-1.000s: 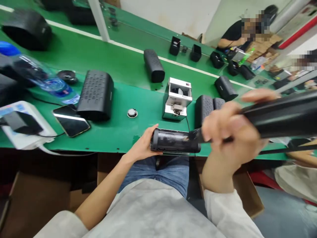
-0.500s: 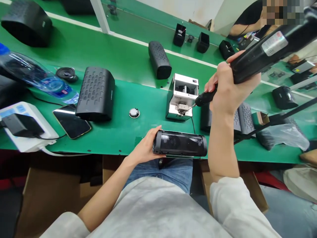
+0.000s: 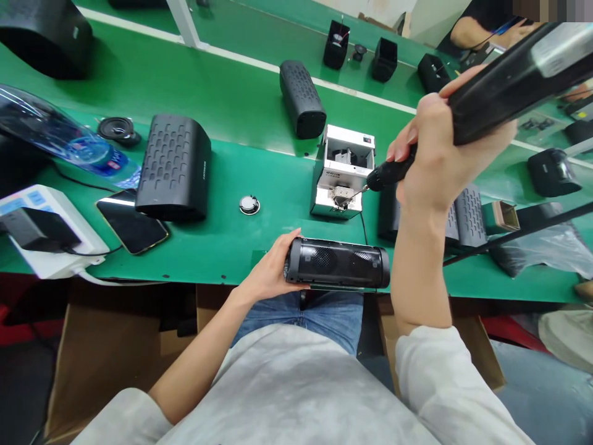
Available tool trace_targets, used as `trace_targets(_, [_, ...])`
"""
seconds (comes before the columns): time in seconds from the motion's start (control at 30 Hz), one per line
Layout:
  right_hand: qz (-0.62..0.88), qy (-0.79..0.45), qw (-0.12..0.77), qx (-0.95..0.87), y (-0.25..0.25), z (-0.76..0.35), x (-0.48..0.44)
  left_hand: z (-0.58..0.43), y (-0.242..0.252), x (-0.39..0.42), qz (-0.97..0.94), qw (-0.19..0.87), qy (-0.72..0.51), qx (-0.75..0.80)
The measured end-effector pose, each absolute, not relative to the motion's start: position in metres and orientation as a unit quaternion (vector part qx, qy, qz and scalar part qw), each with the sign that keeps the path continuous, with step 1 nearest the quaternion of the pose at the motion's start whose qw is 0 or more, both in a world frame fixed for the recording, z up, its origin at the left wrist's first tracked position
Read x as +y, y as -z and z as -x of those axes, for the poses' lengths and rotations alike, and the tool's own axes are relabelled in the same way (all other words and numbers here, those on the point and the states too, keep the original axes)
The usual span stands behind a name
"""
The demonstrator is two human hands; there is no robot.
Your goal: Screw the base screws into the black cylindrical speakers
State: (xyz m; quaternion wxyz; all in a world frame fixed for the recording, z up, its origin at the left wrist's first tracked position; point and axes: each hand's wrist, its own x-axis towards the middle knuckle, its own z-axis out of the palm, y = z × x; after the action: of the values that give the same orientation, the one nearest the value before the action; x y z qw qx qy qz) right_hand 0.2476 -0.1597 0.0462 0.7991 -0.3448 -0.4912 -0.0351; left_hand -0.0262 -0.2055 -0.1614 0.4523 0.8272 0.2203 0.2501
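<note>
My left hand [image 3: 272, 269] grips the left end of a black speaker [image 3: 341, 264] lying on its side at the table's front edge, two round perforated patches facing up. My right hand [image 3: 438, 154] is wrapped round a black electric screwdriver [image 3: 500, 86], held raised. Its bit tip is at the front of a white screw feeder [image 3: 343, 170], by the small metal outlet; whether a screw sits on the bit is too small to tell. A small round silver-rimmed part [image 3: 249, 204] lies on the green table, left of the feeder.
Left of me are an upright speaker with a patterned grille [image 3: 173, 167], a phone [image 3: 133, 220], a power strip [image 3: 50, 235], a plastic bottle [image 3: 69, 136] and a loose speaker driver [image 3: 118, 130]. Another speaker [image 3: 302, 99] lies behind the feeder. A co-worker's arm [image 3: 472, 34] shows at the far right.
My right hand and the electric screwdriver appear slightly further right, with the bit still at the feeder's outlet. The view has shifted a little. My left hand keeps its hold on the speaker.
</note>
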Motion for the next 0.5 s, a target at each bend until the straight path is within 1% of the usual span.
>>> trace_targets(0.2, [0.372, 0.04, 0.788, -0.49, -0.043, -0.243, -0.153, 0.026, 0.161, -0.205, -0.829, 0.45, -0.249, 0.219])
trace_targets(0.4, [0.352, 0.002, 0.772, -0.529, -0.043, -0.246, -0.147, 0.026, 0.162, -0.205, -0.829, 0.445, -0.26, 0.218])
trace_targets(0.5, [0.354, -0.005, 0.777, -0.519, -0.039, -0.247, -0.147, 0.025, 0.162, -0.205, -0.83, 0.444, -0.26, 0.214])
